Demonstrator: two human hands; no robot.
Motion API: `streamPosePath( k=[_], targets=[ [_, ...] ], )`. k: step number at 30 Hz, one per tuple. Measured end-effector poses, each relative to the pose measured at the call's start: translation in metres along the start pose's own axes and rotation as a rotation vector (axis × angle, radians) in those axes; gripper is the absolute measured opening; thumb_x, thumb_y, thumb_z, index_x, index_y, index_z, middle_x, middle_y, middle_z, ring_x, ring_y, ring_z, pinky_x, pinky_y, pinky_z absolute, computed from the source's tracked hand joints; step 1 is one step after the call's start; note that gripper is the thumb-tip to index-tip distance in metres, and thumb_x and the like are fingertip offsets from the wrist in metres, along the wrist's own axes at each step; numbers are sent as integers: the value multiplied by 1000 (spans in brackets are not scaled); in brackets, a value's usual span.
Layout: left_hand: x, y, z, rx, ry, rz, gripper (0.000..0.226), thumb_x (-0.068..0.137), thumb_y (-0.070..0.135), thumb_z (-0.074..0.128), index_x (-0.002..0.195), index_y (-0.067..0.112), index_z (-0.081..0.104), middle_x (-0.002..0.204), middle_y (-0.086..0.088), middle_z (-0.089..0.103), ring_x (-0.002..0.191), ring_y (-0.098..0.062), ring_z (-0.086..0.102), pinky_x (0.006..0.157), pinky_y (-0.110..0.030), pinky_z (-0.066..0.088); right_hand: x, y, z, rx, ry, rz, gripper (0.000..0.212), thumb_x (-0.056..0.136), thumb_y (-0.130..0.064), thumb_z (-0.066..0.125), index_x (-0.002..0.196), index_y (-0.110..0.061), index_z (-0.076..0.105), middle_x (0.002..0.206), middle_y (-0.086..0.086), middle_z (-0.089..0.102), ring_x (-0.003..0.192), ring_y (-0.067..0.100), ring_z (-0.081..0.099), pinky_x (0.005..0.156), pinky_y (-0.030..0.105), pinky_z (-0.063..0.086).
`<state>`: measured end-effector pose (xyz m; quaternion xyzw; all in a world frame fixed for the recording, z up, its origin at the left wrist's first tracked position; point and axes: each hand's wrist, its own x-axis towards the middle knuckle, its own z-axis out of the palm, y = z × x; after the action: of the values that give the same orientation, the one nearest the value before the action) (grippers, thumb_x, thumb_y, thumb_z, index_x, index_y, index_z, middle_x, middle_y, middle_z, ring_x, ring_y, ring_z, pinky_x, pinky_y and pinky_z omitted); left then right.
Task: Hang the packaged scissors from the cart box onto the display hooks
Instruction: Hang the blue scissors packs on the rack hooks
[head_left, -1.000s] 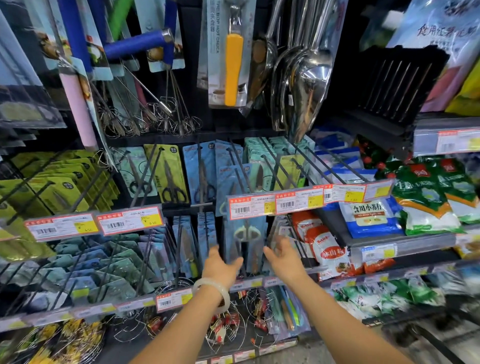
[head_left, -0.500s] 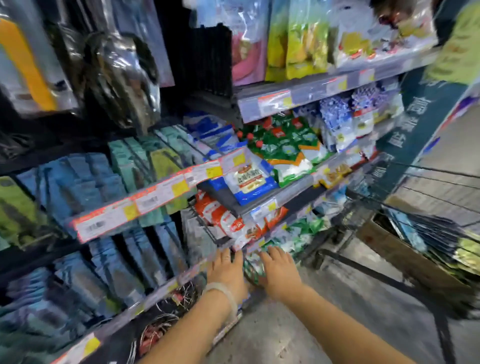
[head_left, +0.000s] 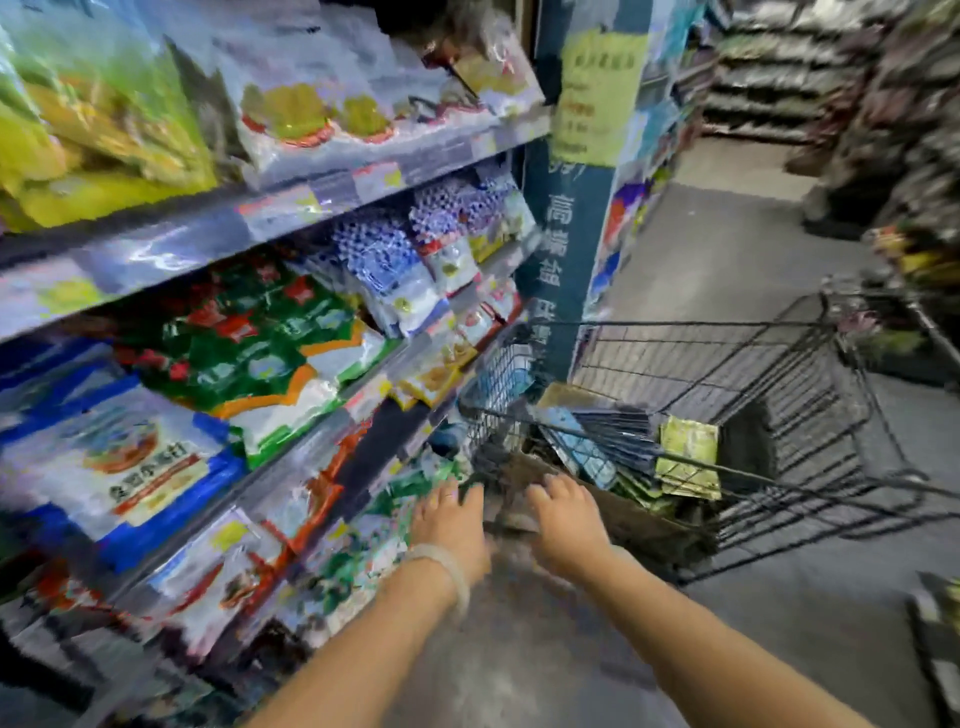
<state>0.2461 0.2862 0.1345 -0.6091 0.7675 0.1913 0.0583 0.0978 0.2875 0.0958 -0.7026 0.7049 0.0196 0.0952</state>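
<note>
A black wire cart (head_left: 779, 395) stands in the aisle to the right of the shelves. Inside it sits a brown cardboard box (head_left: 623, 514) holding several packaged scissors (head_left: 587, 447), blue and dark cards plus a yellow-green card (head_left: 688, 457). My left hand (head_left: 452, 525), with a pale bracelet on the wrist, is stretched forward with straight fingers, just left of the cart's near corner. My right hand (head_left: 566, 519) reaches toward the box's near edge, fingers spread, holding nothing. The display hooks are out of view. The picture is blurred by motion.
Shelves (head_left: 291, 208) full of bagged goods run along the left, close to my left arm. A blue pillar (head_left: 566, 244) with a yellow notice stands behind the cart. Grey floor (head_left: 727, 249) stretches down the aisle; more shelving lines the far right.
My view has swung right, from the hooks with scissors to the cart. Both hands left the hooks empty and now reach toward the box in the cart.
</note>
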Motion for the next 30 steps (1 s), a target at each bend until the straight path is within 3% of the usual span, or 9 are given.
streamPosePath(
  k=[4, 12, 18, 23, 30],
  targets=[
    [44, 51, -8, 0, 8, 81, 67, 94, 32, 49, 149, 20, 14, 159, -10, 5, 146, -31, 6, 119, -43, 13, 17, 63, -21, -36, 74, 78, 43, 87, -27, 53, 126, -11, 45, 134, 13, 43, 129, 31, 36, 104, 39, 33],
    [135, 109, -21, 57, -28, 177, 67, 93, 34, 51, 148, 19, 16, 159, -10, 3, 147, -30, 3, 118, -46, 12, 78, 142, -37, 12, 55, 189, 52, 88, -35, 54, 135, -16, 41, 138, 10, 41, 132, 30, 34, 107, 40, 30],
    [216, 126, -18, 121, -46, 222, 67, 93, 37, 51, 148, 21, 17, 158, -11, 8, 146, -31, 7, 119, -45, 14, 140, 185, -32, 17, 22, 250, 49, 87, -37, 56, 130, -16, 43, 135, 7, 44, 128, 29, 36, 106, 40, 30],
    [302, 141, -23, 134, -128, 230, 66, 93, 37, 49, 148, 20, 17, 158, -11, 6, 146, -34, 5, 119, -46, 13, 212, 216, -27, 74, -103, 300, 46, 89, -38, 55, 125, -13, 43, 133, 9, 43, 125, 30, 39, 103, 40, 34],
    [393, 136, -7, 106, -291, 187, 68, 93, 37, 50, 150, 23, 16, 159, -10, 7, 146, -31, 8, 119, -45, 14, 291, 248, 18, 259, -307, 348, 60, 93, -33, 53, 143, -11, 28, 148, 12, 30, 132, 32, 35, 105, 43, 38]
  ],
)
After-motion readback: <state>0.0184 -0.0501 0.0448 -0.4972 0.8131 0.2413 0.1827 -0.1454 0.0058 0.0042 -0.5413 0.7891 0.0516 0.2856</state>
